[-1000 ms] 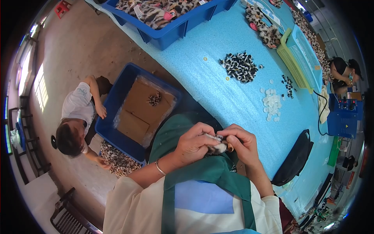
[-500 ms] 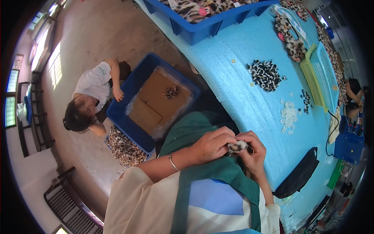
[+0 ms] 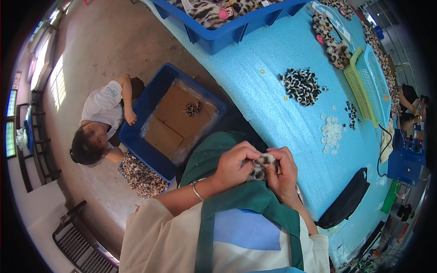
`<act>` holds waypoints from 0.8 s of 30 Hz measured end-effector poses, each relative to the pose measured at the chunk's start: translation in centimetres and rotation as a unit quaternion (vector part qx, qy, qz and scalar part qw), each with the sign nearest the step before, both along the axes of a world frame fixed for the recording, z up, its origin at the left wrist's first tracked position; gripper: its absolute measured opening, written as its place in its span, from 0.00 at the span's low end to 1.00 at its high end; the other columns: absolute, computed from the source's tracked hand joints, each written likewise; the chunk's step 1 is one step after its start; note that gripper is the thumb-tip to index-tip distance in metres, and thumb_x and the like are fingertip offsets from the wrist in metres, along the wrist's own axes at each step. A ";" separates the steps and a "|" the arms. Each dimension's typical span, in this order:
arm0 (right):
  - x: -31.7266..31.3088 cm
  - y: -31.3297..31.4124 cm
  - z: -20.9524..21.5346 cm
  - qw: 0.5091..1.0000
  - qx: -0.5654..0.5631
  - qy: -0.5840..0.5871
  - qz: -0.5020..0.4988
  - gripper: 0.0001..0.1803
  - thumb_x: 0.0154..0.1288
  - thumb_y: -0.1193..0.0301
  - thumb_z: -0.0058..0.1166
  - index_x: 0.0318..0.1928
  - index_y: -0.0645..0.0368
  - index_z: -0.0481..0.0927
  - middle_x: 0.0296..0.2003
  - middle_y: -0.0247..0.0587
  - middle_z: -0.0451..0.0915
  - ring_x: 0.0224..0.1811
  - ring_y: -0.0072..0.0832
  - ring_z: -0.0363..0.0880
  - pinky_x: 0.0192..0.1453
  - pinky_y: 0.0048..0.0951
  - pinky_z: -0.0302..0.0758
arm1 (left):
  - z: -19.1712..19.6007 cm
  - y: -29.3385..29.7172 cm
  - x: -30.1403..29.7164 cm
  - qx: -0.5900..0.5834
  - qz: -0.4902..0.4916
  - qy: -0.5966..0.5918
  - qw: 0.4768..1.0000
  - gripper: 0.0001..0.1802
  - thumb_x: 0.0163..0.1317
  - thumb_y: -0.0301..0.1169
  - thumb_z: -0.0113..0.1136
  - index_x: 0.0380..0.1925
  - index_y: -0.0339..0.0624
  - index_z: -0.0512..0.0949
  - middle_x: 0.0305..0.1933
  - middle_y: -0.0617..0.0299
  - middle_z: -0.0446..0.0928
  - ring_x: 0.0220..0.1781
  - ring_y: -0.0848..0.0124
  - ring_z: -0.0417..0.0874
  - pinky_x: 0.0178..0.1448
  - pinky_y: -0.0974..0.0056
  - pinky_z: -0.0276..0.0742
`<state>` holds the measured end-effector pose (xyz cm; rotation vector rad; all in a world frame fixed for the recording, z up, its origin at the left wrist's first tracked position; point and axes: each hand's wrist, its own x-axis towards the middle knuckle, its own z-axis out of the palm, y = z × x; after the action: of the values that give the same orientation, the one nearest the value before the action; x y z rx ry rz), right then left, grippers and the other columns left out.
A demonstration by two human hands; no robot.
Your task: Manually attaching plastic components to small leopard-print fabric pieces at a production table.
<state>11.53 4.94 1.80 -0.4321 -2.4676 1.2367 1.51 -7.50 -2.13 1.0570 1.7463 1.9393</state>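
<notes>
Close in front of my apron, both hands grip a small leopard-spotted plush piece point(image 3: 261, 169). My left hand point(image 3: 232, 164) pinches its left side, with a metal bangle on the wrist. On the other side, the thumb and fingers of my right hand point(image 3: 283, 175) press into the fur. My fingers partly cover the piece, so its full shape is hidden. To the right on the blue table point(image 3: 246, 82) lie a pile of black-and-white toy eyes point(image 3: 301, 86), a spread of clear plastic washers point(image 3: 332, 135) and a small group of black parts point(image 3: 352, 115).
A blue crate point(image 3: 214, 36) of spotted plush stands at the table's far end. Green and blue baskets point(image 3: 359, 86), a black pouch point(image 3: 346, 200) and a blue machine point(image 3: 405, 157) are at right. At left, a person point(image 3: 102, 118) crouches beside a blue bin point(image 3: 168, 75) on the floor.
The plush piece has been turned and spread, so more of its spotted fur shows between my hands. Both hands have shifted slightly left in view. The surroundings have also shifted slightly left.
</notes>
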 end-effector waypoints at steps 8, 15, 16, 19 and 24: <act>0.2 1.0 1.1 0.998 -0.030 -0.016 0.046 0.15 0.52 0.82 0.60 0.42 0.60 0.76 0.33 0.44 0.76 0.43 0.41 0.78 0.42 0.33 0.74 | 0.6 0.1 -0.2 0.004 -0.022 -0.085 0.996 0.10 0.50 0.13 0.60 0.31 0.36 0.75 0.35 0.57 0.77 0.36 0.68 0.81 0.38 0.69 0.77; -0.2 0.5 0.5 0.999 -0.027 -0.010 0.030 0.11 0.53 0.82 0.58 0.39 0.61 0.76 0.33 0.45 0.75 0.44 0.42 0.78 0.43 0.35 0.74 | 0.5 -0.4 0.1 0.013 -0.017 -0.038 0.999 0.10 0.51 0.13 0.59 0.32 0.37 0.74 0.34 0.56 0.77 0.34 0.66 0.81 0.38 0.68 0.77; -0.3 0.3 0.0 0.999 -0.027 -0.013 0.028 0.11 0.53 0.82 0.58 0.39 0.61 0.76 0.33 0.45 0.75 0.44 0.42 0.78 0.43 0.35 0.74 | 0.4 -0.4 0.0 -0.015 -0.013 -0.053 0.998 0.09 0.52 0.13 0.58 0.32 0.36 0.74 0.35 0.57 0.77 0.35 0.67 0.81 0.39 0.68 0.77; -1.2 0.5 -0.4 1.000 -0.004 -0.015 0.015 0.11 0.54 0.81 0.58 0.39 0.62 0.76 0.32 0.43 0.74 0.41 0.38 0.77 0.41 0.33 0.73 | -0.6 -0.5 -0.2 -0.030 -0.032 -0.148 0.988 0.08 0.54 0.14 0.56 0.33 0.35 0.74 0.38 0.58 0.76 0.39 0.71 0.79 0.44 0.69 0.75; -0.6 2.1 1.7 0.951 -0.288 -0.104 0.037 0.08 0.59 0.77 0.58 0.39 0.64 0.77 0.35 0.34 0.73 0.38 0.20 0.72 0.42 0.22 0.68 | -0.8 -1.2 -1.4 0.069 -0.092 -0.442 0.889 0.08 0.58 0.16 0.54 0.37 0.36 0.74 0.42 0.62 0.76 0.43 0.75 0.78 0.51 0.71 0.74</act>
<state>10.94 7.00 3.51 -0.6464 -2.2591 2.0426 0.16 -8.66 -2.95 0.2374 0.9674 1.9659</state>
